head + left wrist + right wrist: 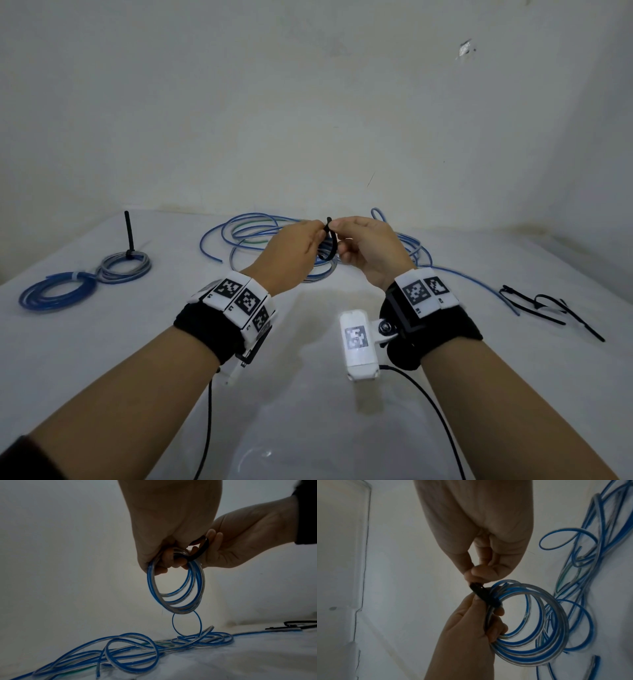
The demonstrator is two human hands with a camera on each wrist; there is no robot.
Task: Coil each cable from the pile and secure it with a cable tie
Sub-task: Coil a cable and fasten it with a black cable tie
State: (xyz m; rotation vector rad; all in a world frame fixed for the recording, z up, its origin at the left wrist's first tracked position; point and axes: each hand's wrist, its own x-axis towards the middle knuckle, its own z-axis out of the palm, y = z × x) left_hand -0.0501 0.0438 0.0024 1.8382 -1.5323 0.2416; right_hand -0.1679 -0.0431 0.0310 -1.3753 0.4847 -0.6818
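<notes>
No container anywhere on the white table [102,342]; only loose and bundled wire. Held above the table, just in front of the pile of loose cables [260,236]: a coil of blue-and-clear cable [178,588], hanging as a round loop with several turns. Gripped at its top by the left hand [291,257], fingers curled round the gathered strands. Wrapped round those same strands: a black cable tie [485,596], its end pinched between thumb and forefinger of the right hand [370,253], other fingers folded in. Both hands raised, close together, thumbs nearly meeting over the tie.

Mostly hidden in the head view: the coil itself, covered by the two hands, with only the tie's dark loop showing between them. Cannot tell whether the tie's tail sits through its head; that spot lies under the fingertips. Blurred in the right wrist view: the pile's strands at the right edge. One green strand barely visible inside the pile.

Left of the pile, well apart: a grey coiled cable [125,265] with a black tie tail standing upright, and touching it on the near-left side a blue coiled cable [56,291] with a pale band. Right of the pile: a small heap of spare black ties [548,308], beside one blue strand trailing out from the pile.
</notes>
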